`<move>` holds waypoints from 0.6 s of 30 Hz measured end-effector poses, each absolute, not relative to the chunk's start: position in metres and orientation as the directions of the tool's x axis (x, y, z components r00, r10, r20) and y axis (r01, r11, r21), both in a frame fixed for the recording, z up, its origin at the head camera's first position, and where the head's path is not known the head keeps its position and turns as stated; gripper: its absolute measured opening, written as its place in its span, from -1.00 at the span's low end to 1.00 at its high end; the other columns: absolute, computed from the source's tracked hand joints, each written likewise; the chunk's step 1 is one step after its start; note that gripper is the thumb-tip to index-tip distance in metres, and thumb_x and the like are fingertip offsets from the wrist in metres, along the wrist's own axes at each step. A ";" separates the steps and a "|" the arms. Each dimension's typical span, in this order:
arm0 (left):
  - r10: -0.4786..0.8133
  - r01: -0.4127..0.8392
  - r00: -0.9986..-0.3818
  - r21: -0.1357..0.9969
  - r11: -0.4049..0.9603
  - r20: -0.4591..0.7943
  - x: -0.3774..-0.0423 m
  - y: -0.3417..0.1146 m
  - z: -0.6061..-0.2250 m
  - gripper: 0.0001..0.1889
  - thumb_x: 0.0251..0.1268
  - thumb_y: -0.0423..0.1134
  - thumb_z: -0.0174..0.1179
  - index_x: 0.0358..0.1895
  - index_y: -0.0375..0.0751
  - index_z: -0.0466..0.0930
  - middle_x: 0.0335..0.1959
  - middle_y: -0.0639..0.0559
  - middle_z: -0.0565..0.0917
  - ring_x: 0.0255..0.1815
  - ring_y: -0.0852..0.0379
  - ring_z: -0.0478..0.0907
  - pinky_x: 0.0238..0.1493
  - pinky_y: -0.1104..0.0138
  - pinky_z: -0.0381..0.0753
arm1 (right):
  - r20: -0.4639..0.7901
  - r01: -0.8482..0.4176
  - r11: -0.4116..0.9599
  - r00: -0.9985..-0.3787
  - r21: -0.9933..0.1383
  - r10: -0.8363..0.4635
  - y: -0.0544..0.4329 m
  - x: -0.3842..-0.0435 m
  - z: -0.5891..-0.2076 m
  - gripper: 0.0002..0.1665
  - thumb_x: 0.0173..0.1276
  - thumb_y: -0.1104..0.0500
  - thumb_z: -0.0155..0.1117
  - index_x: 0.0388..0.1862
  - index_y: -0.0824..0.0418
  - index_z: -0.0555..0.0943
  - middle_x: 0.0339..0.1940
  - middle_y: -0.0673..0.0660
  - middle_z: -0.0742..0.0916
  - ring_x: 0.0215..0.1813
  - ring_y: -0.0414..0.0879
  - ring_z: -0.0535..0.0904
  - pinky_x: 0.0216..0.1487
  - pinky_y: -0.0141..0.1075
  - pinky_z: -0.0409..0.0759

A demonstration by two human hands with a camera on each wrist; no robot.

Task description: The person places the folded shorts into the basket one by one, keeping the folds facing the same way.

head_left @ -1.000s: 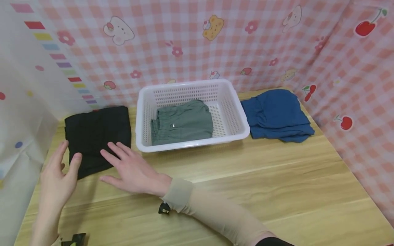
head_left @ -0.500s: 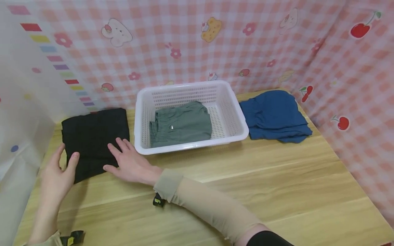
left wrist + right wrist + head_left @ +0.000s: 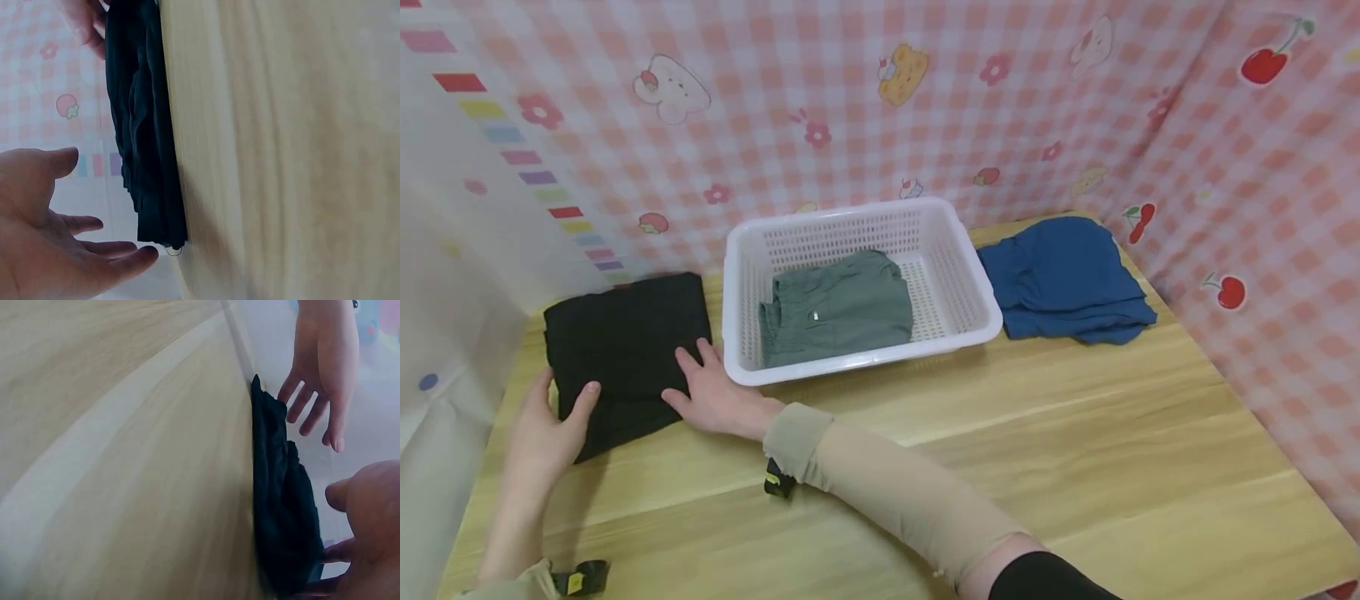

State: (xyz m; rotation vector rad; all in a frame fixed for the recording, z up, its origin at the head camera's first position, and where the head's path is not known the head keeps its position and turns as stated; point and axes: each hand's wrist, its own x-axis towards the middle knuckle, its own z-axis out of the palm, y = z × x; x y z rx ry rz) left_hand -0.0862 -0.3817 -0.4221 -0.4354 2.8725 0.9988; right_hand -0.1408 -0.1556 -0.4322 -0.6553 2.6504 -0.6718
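Note:
A folded black garment (image 3: 628, 350) lies at the left of the table, its layers showing edge-on in the left wrist view as a dark stack (image 3: 140, 137). My left hand (image 3: 546, 433) is at its left edge, thumb and fingers spread apart; in the left wrist view the fingertips of that hand (image 3: 56, 231) come right up to the stack's corner. On the opposite side, my right hand (image 3: 722, 396) has its fingers extended over the garment's right edge, beside the basket. The right wrist view has both the right hand (image 3: 375, 531) and the left hand (image 3: 325, 369) flanking the cloth (image 3: 281, 506).
A white plastic basket (image 3: 865, 360) stands at the middle back with folded green pants or shorts (image 3: 842, 308) inside. Right of it lies a folded blue garment (image 3: 1067, 279). Patterned cloth (image 3: 820, 92) covers the walls behind and beside the wooden table (image 3: 1000, 450).
My right hand has shifted from the garment's front right toward its right edge. My left hand has moved in closer to the left edge. The head view has shifted slightly.

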 end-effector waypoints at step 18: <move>-0.270 -0.380 -0.921 0.492 0.783 -0.281 -0.091 -0.387 -0.428 -0.07 0.70 0.16 -0.19 0.62 -0.63 -0.26 0.45 -0.80 0.20 0.43 -0.70 0.23 0.41 -0.41 0.29 | -0.137 -0.514 0.799 -0.808 -0.310 -0.573 -0.163 -0.146 -0.447 -0.45 0.74 -0.05 -0.11 0.60 -0.05 0.42 0.63 -0.11 0.48 0.71 -0.20 0.26 0.68 -0.49 0.20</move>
